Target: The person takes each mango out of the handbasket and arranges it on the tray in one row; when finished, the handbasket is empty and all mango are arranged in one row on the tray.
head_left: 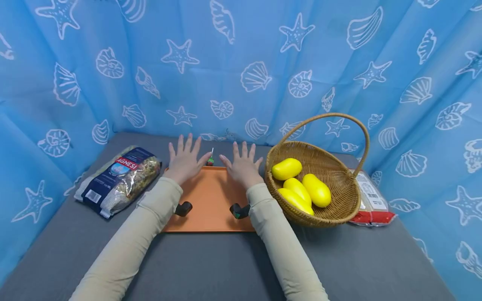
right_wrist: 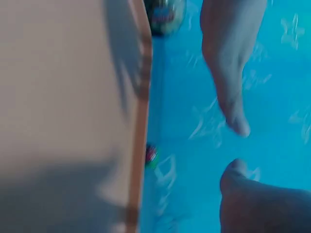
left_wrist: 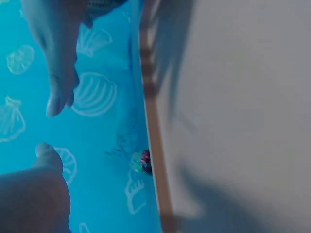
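Observation:
Both hands are held out side by side above an orange tray (head_left: 211,200), fingers straight and spread, holding nothing. My left hand (head_left: 185,164) is over the tray's far left corner, and my right hand (head_left: 244,167) is over its far right part, close to the basket. Between them, behind the tray's far edge, stands a small red and green thing (head_left: 210,161) with a pale tip; its kind is unclear. The left wrist view shows the left thumb (left_wrist: 39,194) pointing toward the other hand. Shadows of the hands fall on the tray in both wrist views.
Left of the tray lies an Agnesi pasta bag (head_left: 120,179). On the right a wicker basket (head_left: 339,188) with a tall handle holds several yellow mangoes (head_left: 287,169). Partly behind it lies a red and white packet (head_left: 373,200). A blue shell-print curtain (head_left: 233,62) surrounds the grey table (head_left: 211,267).

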Demonstrator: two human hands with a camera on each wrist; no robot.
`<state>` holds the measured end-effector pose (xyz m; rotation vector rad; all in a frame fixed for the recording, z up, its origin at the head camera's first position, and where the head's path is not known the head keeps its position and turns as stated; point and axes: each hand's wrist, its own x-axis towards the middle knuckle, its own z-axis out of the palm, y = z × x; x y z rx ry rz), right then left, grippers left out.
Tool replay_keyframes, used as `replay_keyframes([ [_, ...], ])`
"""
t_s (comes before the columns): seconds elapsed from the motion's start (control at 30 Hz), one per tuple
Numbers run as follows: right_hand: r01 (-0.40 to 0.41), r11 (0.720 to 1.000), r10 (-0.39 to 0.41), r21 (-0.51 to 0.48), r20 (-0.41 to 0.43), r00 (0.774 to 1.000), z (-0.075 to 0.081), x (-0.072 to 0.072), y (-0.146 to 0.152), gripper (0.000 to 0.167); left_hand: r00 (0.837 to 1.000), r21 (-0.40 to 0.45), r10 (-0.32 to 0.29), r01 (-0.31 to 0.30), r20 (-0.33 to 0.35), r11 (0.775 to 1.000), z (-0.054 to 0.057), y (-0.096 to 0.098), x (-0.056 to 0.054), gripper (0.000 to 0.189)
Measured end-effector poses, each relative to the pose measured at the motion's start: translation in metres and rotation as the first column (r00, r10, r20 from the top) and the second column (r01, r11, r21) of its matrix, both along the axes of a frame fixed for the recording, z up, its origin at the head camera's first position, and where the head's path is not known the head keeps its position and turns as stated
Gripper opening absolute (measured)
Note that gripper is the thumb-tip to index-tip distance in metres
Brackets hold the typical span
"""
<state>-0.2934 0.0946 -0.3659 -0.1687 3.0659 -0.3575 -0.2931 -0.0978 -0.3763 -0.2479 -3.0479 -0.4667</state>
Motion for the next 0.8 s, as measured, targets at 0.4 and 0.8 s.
replay_keyframes([
  [0.4,-0.254,0.964,0.262,-0.074,0.151,0.953,0.078,0.115,0.016,0.072,0.986,0.052,-0.168,0.168,0.002,0.984,-0.006,-0.03,0.068,0.072],
  [0.8,-0.445,0.89,0.417,0.101,0.213,0.883,0.13,0.109,0.136,0.029,0.985,0.168,-0.166,0.17,-0.035,0.971,-0.05,-0.046,0.126,0.075],
])
